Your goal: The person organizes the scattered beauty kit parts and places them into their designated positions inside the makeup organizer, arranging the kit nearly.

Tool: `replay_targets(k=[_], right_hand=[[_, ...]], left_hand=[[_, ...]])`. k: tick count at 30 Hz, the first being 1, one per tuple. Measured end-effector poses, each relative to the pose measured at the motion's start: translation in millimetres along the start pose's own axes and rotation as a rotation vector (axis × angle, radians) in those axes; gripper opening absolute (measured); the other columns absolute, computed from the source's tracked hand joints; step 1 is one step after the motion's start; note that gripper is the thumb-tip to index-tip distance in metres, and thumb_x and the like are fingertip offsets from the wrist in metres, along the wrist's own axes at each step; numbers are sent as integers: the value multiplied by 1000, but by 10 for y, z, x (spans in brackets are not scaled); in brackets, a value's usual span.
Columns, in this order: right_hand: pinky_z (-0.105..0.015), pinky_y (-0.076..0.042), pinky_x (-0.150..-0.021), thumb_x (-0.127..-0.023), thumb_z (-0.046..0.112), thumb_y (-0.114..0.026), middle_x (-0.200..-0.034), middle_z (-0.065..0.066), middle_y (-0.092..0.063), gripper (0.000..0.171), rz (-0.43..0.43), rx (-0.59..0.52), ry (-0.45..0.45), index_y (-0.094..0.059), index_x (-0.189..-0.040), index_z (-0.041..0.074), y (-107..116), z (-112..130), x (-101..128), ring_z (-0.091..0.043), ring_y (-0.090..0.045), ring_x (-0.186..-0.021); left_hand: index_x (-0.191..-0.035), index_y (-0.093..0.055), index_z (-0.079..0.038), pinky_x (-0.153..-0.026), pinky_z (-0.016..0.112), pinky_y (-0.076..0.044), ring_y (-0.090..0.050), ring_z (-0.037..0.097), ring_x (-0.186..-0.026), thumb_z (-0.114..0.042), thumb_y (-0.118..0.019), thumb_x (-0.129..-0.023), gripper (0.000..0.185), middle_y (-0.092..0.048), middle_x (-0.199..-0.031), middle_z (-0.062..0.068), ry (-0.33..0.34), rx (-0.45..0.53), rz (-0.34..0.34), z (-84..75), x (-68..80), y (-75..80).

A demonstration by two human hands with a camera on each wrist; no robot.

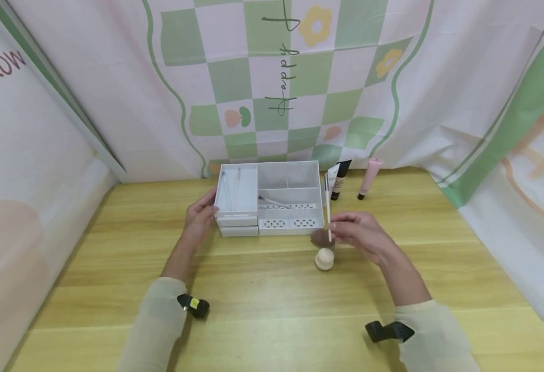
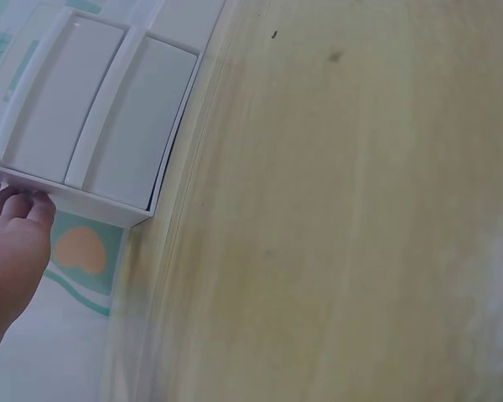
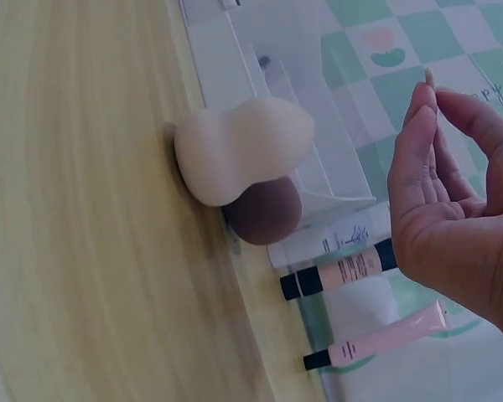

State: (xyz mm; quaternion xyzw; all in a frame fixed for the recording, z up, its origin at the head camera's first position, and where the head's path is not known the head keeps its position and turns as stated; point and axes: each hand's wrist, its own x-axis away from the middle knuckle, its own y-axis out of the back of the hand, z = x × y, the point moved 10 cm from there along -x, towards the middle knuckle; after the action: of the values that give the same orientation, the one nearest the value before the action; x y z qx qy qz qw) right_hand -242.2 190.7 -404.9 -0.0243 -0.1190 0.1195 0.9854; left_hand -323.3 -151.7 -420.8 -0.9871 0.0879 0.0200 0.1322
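A white desktop organizer with drawers and compartments stands on the wooden table. My left hand rests against its left side; in the left wrist view, that hand's fingertips touch the side wall beside two drawer fronts. My right hand pinches a slim makeup brush upright between thumb and fingers, just off the organizer's right side. In the right wrist view, only a pale tip of the brush shows above the fingertips. Near that hand stand a beige makeup sponge and a brown sponge.
Behind the right hand stand a white tube, a black-and-beige tube and a pink tube. Thin sticks lie on the organizer's upper left tray, and another brush lies in a middle compartment. A checkered cloth hangs behind.
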Motion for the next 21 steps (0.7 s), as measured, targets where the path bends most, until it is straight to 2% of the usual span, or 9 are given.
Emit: replay_targets(k=[6, 11, 21], right_hand=[[-16, -61, -73, -95, 2, -61, -84, 6, -73, 13, 12, 5, 5, -69, -96, 12, -149, 78, -103, -5, -69, -77], [-16, -62, -72, -95, 4, -62, -83, 6, -73, 10, 23, 13, 8, -66, -104, 6, -317, 121, -221, -3, -69, -76], [-14, -61, -71, -97, 7, -60, -83, 8, -73, 35, 58, 86, -30, -55, -126, -11, -575, 182, -482, -1, -69, -76]], left_hand=[[-157, -27, 4, -128, 37, -30, -24, 26, -158, 7, -40, -97, 61, -24, -169, 14, 3, 3, -5, 1, 1, 5], [-156, -28, 4, -127, 36, -32, -25, 26, -158, 7, -40, -97, 61, -25, -169, 15, 0, 5, -11, -9, 1, 7], [-156, -28, 4, -126, 34, -33, -26, 27, -158, 7, -41, -96, 61, -26, -169, 15, 7, 0, -14, -3, 9, 5]])
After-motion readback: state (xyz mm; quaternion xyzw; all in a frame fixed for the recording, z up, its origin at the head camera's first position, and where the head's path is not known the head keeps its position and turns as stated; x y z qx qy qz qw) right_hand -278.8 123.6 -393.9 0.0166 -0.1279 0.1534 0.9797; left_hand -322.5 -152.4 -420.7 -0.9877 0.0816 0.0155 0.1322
